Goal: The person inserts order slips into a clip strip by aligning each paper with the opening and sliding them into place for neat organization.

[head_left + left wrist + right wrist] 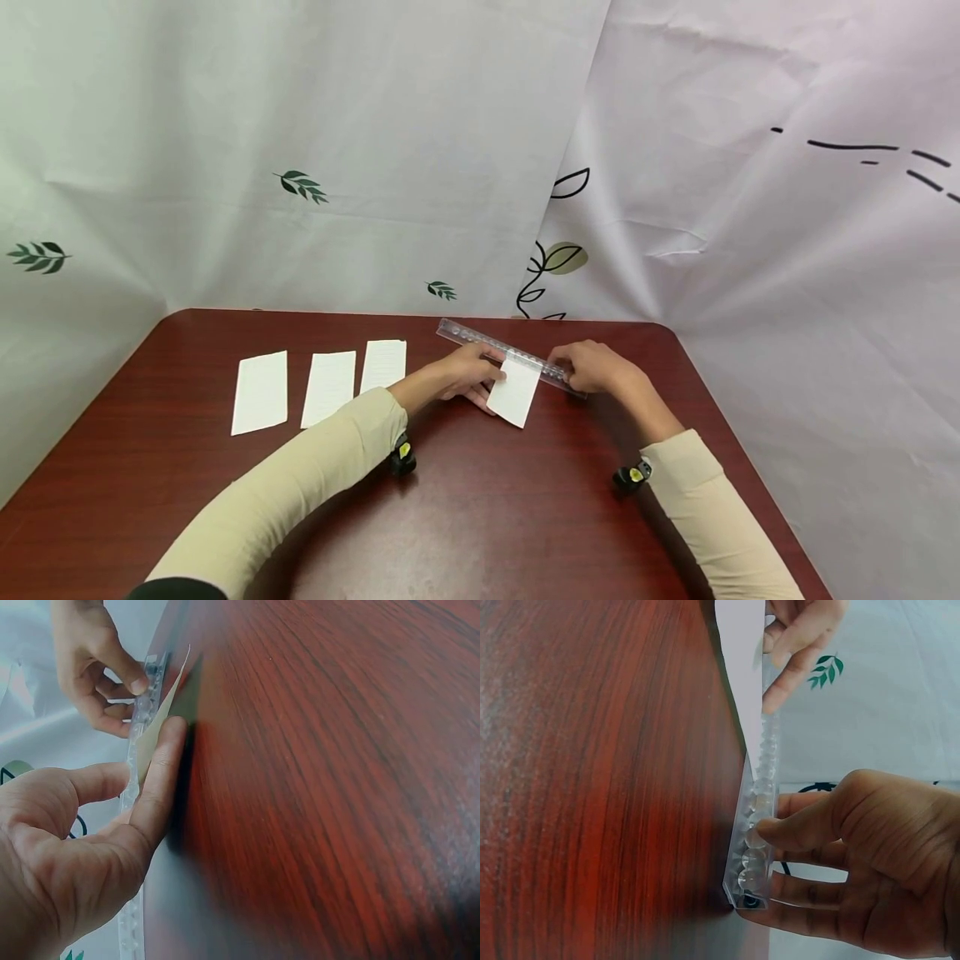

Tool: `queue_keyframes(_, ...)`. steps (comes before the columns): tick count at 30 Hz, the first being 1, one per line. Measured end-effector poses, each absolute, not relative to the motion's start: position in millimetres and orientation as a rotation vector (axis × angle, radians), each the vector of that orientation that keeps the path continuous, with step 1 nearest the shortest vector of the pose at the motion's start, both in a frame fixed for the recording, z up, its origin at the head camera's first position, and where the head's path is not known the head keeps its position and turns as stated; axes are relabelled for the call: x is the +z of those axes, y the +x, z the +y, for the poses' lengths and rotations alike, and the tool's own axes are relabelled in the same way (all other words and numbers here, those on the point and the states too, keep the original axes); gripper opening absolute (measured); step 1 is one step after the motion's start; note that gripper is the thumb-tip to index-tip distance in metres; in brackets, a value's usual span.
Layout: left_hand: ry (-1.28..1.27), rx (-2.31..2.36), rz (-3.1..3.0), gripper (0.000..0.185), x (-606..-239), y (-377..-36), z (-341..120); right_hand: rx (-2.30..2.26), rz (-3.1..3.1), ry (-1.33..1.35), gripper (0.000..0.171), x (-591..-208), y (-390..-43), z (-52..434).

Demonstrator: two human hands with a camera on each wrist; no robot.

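**Both hands on ruler and paper slip, far side of worktop**

Left hand (467,377): fingers curled about the near end of a white paper slip (515,390) and the clear ruler (510,356). In the left wrist view the forefinger lies along the slip's edge with the thumb on the other side, so the hand pinches slip and ruler together.

Right hand (592,367): grips the ruler's other end. In the right wrist view the thumb presses on the ruler's face near its end and the other fingers curl behind it.

Ruler: transparent plastic with a row of round holes along it. It runs diagonally from far left to near right between the two hands, near the far edge of the worktop (480,517). From the wrist views it seems raised on its edge; whether its lower edge touches the wood I cannot tell.

Paper slip: tucked against the ruler at its top edge, the rest hanging toward the person, tilted, lower corner at or close to the wood.

Elsewhere: three more paper slips (327,386) lie flat in a row to the left of the left hand, apart from one another, faintly lined. Worktop is dark reddish wood with rounded corners. White leaf-print sheets (300,150) hang behind and to the sides. Beige sleeves (300,492) on both arms; a small black device at each wrist.
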State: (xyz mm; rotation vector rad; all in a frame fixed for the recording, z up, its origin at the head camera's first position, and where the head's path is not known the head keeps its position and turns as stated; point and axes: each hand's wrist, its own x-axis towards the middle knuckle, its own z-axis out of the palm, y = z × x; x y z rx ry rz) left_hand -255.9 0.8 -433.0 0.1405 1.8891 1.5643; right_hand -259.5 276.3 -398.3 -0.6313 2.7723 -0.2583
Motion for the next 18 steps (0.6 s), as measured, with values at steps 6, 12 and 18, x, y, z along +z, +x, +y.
queue_keyframes(6,0.135,1.573,1.865,0.054,-431,-255,4,-0.245,2.778,-0.652,0.044,-398,-260,277)
queue_keyframes(12,0.140,1.576,1.834,0.054,-432,-253,10,-0.243,2.778,-0.648,0.043,-397,-259,275)
queue_keyframes(18,0.155,1.565,1.822,0.052,-433,-251,16,-0.239,2.780,-0.644,0.042,-396,-258,273)
